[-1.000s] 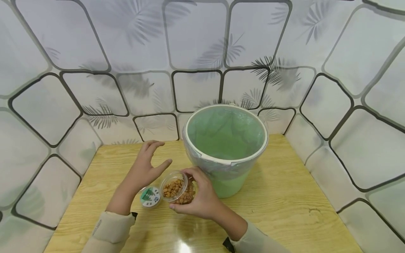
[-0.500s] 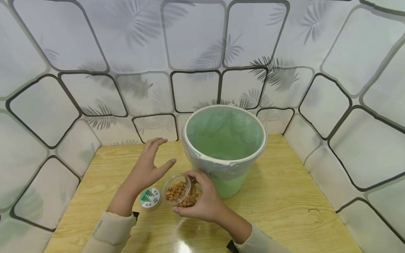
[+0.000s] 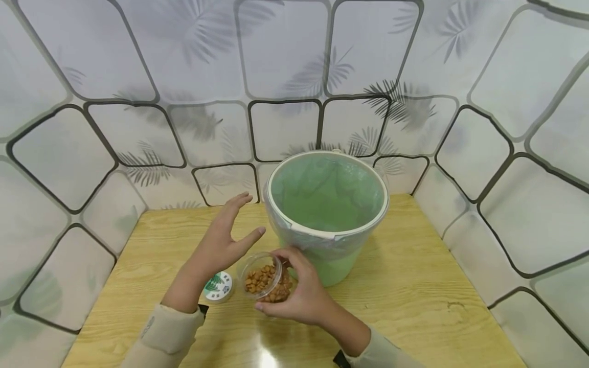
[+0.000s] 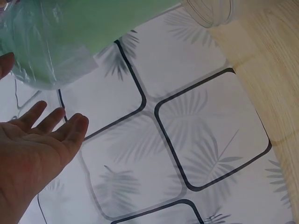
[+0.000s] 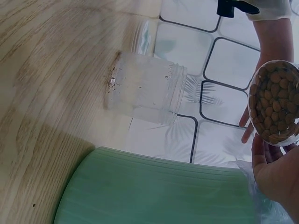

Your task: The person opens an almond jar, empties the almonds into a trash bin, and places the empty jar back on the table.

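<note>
A clear plastic jar of brown, almond-like nuts (image 3: 263, 279) is held tilted above the table, its open mouth toward the left. My right hand (image 3: 306, 294) grips it from the right side, thumb below and fingers above. Through its round base the nuts (image 5: 273, 105) show in the right wrist view. An empty clear jar (image 5: 145, 88) stands on the table below; the held jar largely hides it from the head view. My left hand (image 3: 220, 250) hovers to the left, thumb apart from the fingers, holding nothing. Under its wrist lies a round lid with green leaf print (image 3: 218, 287).
A green bucket (image 3: 331, 271) with a white rim and a clear plastic liner stands just behind the right hand. The wooden table (image 3: 414, 306) meets patterned cloth walls (image 3: 290, 128) at the back and sides.
My right hand has shifted slightly right with the jar. The left hand has moved a little up and to the right, covering part of the lid with its wrist.
</note>
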### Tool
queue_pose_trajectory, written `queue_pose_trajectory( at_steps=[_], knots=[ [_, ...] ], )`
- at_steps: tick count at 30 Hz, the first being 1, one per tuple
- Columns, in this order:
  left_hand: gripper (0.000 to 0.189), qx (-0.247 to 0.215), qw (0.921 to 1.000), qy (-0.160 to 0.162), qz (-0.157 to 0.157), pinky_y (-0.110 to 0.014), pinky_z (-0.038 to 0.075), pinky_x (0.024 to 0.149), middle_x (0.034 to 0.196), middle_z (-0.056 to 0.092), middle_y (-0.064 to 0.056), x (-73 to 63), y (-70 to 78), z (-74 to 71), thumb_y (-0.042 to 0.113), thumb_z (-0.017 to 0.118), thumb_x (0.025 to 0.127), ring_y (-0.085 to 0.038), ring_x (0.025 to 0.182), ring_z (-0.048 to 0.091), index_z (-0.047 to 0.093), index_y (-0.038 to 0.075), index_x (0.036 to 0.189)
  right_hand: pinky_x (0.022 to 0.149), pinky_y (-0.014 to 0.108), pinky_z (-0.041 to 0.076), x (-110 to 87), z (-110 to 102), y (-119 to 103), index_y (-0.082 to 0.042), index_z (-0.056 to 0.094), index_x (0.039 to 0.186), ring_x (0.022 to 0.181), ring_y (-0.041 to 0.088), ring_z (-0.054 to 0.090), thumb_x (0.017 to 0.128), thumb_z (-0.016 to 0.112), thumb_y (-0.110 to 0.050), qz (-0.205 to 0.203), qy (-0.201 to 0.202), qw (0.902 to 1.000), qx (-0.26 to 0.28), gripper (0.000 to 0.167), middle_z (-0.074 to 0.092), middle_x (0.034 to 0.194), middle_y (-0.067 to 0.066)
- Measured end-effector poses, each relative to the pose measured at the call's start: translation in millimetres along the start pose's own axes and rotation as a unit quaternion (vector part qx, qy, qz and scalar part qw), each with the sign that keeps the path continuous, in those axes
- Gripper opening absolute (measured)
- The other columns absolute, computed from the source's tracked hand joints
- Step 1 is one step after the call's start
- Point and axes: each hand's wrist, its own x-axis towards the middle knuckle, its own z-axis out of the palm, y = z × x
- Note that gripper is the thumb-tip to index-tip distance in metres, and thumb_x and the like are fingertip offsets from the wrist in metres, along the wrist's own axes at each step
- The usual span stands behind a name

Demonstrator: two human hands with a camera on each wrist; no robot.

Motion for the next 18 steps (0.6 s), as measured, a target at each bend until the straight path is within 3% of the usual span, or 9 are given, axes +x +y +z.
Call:
queue_pose_trajectory(
  at_steps=[3,10,18],
  knots=[
    [0.078,-0.002,1.0,0.003,0.006,-0.066,0.033,0.124,0.172,0.034,-0.006,0.2,2.4,2.1,0.041,0.074,0.101,-0.034,0.16,0.033,0.037,0.018,0.165,0.099,0.035,0.059,-1.6,-2,0,-0.016,0.056,0.142,0.113,0.023,0.065,0.068,0.103,-0.028,-0.001,-0.001,1.0,0.004,0.089,0.063,0.129,-0.002],
    [0.072,-0.012,0.9997,0.01,0.021,-0.065,0.035,0.123,0.171,0.037,-0.006,2.2,8.3,2.9,0.037,0.071,0.103,-0.033,0.157,0.038,0.038,0.021,0.165,0.098,0.035,0.059,-4.8,-4,-1,-0.014,0.056,0.142,0.114,0.016,0.063,0.068,0.102,-0.028,0.001,-0.001,1.0,0.003,0.088,0.063,0.129,-0.002],
    [0.067,-0.025,0.9982,0.018,0.051,-0.065,0.035,0.123,0.169,0.041,-0.006,6.5,14.7,4.1,0.031,0.07,0.104,-0.031,0.156,0.04,0.042,0.017,0.163,0.101,0.035,0.059,-9.6,-7,-1,-0.016,0.056,0.143,0.116,0.02,0.064,0.069,0.102,-0.029,0.01,0.001,0.9999,-0.001,0.088,0.063,0.131,-0.002]
  ],
)
